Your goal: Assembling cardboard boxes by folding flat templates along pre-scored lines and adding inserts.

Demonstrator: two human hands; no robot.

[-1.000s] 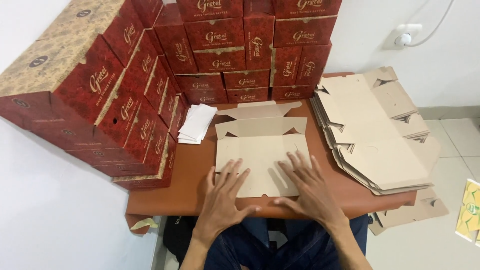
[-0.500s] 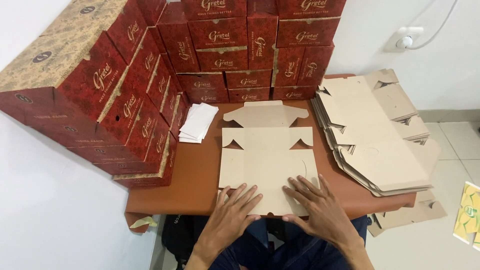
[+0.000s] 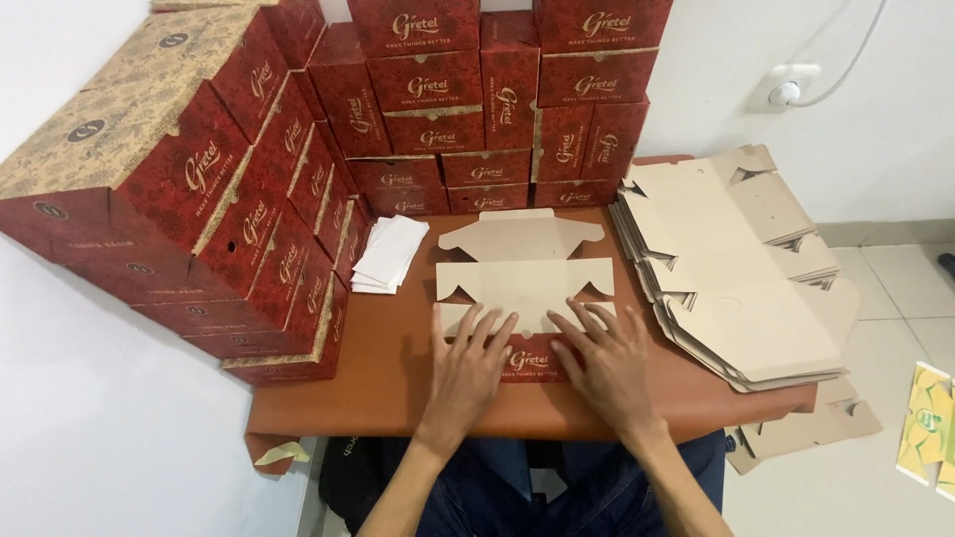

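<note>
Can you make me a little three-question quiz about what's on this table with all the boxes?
1. True or false: both hands press flat on the folded cardboard sheet.
2. Which side of the table holds the pile of flat unfolded cardboard? A) person's right B) person's left
3. What colour is the folded-up flap under the fingers?

Key:
1. True: left hand and right hand lie flat on the cardboard sheet.
2. A: the flat pile lies right; finished red boxes stack left.
3. Red, with gold print.

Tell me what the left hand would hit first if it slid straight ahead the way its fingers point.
The left hand points away across the flat box blank. Past the blank, it would probably meet the stacked red boxes at the wall.
</note>
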